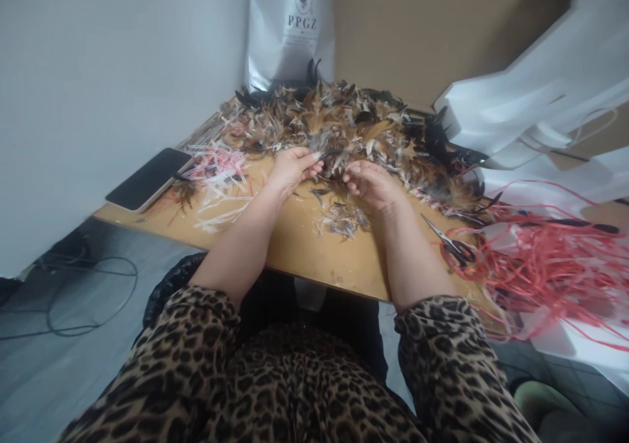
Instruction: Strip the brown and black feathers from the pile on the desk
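Note:
My left hand (295, 170) is closed at the near edge of a big heap of brown and black feathers (363, 118), with a dark feather (333, 154) pinched between thumb and forefinger. Across a small gap, my right hand (369, 182) has its fingers curled together beside the same feathers. What its fingertips hold, if anything, is too small to make out. Below and between the hands, a small scatter of grey feather bits (344, 220) lies on the wooden tabletop (314, 256).
A phone (150, 177) lies at the left edge, beside pink and white strips (221, 166). Scissors (455, 245) rest at right, near tangled red ribbon (555, 272). A silver bag (292, 43) stands behind the heap. White sewing machine housing (511, 96) overhangs the right.

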The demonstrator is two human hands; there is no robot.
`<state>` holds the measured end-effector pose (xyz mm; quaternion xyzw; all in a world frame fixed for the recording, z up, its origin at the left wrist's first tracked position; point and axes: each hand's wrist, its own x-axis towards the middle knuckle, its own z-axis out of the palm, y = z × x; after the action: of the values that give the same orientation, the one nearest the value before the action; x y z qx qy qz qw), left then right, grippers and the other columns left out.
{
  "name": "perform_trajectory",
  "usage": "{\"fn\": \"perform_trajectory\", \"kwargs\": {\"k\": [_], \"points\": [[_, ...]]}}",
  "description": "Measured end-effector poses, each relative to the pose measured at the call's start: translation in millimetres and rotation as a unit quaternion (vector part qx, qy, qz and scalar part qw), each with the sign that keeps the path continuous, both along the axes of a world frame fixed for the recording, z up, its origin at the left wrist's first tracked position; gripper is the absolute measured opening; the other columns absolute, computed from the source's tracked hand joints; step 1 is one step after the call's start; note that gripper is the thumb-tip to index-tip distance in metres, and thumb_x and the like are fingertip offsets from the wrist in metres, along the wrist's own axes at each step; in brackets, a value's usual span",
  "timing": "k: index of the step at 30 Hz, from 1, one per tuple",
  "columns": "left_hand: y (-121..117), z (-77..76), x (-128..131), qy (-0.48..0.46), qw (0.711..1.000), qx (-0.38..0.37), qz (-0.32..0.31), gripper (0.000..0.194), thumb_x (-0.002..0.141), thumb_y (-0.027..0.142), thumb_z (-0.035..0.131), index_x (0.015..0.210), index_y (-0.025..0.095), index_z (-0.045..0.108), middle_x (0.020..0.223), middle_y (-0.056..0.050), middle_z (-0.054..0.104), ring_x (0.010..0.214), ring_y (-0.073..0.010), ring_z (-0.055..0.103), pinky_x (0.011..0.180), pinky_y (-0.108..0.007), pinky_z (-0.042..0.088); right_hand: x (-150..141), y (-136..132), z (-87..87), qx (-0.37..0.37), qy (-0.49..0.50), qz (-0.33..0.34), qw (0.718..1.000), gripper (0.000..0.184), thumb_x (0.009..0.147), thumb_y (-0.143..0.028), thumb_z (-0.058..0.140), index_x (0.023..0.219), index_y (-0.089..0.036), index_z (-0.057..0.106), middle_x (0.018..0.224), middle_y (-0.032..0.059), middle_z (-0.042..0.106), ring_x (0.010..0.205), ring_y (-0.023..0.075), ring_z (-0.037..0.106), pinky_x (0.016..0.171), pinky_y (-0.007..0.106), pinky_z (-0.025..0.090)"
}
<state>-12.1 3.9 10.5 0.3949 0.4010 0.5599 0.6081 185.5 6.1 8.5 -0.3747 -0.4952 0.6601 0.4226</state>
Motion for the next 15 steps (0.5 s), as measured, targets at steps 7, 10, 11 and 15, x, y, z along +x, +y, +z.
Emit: {"fn": "perform_trajectory", "kwargs": {"k": [7,10,11,15], "points": [[1,0.3,6,0.032,0.998,0.031,0.048,0.016,0.075,0.021,0.070,0.070,0.011,0.060,0.062,0.000,0.066,0.049,-0.0029,0.057,0.052,-0.013,0.045,-10,-3,0.8,0.044,-0.056,-0.032,0.997,0.037,0.057,-0.045,0.081,0.072,-0.016,0.063,0.068,0.0003,0.065,0.053,0.0063,0.051,0.047,0.020,0.035],[0,-3.5,10,0.038,0.998,0.035,0.020,0.014,0.075,0.021,0.071,0.071,0.011,0.061,0.063,-0.001,0.066,0.049,-0.0038,0.058,0.051,-0.014,0.046,-22,-6,0.3,0.058,-0.063,-0.085,0.993,0.040,0.055,-0.048,0.081,0.069,-0.016,0.063,0.062,-0.0010,0.062,0.048,0.0055,0.047,0.042,0.019,0.030],[0,-5.1,12,0.038,0.999,0.036,0.009,0.014,0.074,0.020,0.071,0.071,0.010,0.062,0.063,-0.001,0.066,0.049,-0.0040,0.058,0.051,-0.014,0.046,-26,-6,-0.6,0.058,-0.060,-0.104,0.991,0.041,0.054,-0.049,0.082,0.067,-0.016,0.061,0.058,-0.0016,0.060,0.046,0.0055,0.045,0.041,0.020,0.028],[-3,-9.2,15,0.024,0.999,0.022,-0.036,0.012,0.074,0.019,0.071,0.073,0.010,0.063,0.063,-0.002,0.067,0.051,-0.0041,0.060,0.053,-0.014,0.047,-37,-6,-5.0,0.056,-0.031,-0.156,0.986,0.043,0.051,-0.048,0.083,0.057,-0.018,0.053,0.045,-0.0041,0.052,0.040,0.0058,0.040,0.039,0.021,0.026]]}}
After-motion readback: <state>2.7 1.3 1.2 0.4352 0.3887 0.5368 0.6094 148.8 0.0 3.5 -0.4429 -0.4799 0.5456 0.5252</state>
